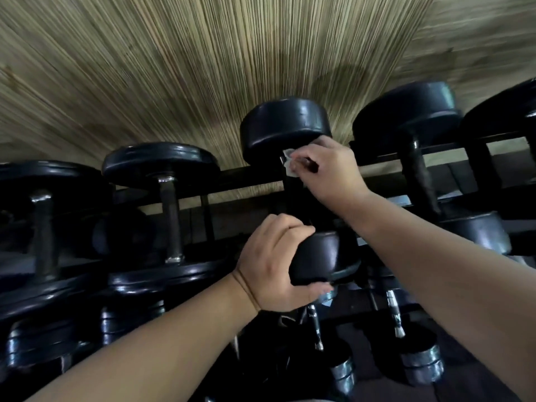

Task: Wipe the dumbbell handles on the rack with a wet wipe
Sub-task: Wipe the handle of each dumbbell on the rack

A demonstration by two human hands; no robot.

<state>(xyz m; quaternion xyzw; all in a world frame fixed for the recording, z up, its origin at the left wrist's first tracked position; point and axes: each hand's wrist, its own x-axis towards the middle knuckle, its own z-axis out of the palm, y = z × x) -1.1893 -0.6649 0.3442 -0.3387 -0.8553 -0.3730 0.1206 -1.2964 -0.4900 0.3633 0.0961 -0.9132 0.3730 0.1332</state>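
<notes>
A black dumbbell [285, 126] lies on the top tier of the black rack [232, 181], its far head toward the wall. My right hand [327, 169] grips the far end of its handle with a white wet wipe [288, 165] wrapped under the fingers. My left hand [275, 265] grips the near head [319, 256] of the same dumbbell, fingers curled over its top and thumb beneath. Most of the handle is hidden by my right hand and wrist.
Other black dumbbells lie side by side on the top tier: two to the left [168, 198] [43, 227] and two to the right [417, 169] [507, 117]. Smaller chrome-handled dumbbells [394, 314] sit on the lower tier. A reed-mat wall [203, 68] stands behind the rack.
</notes>
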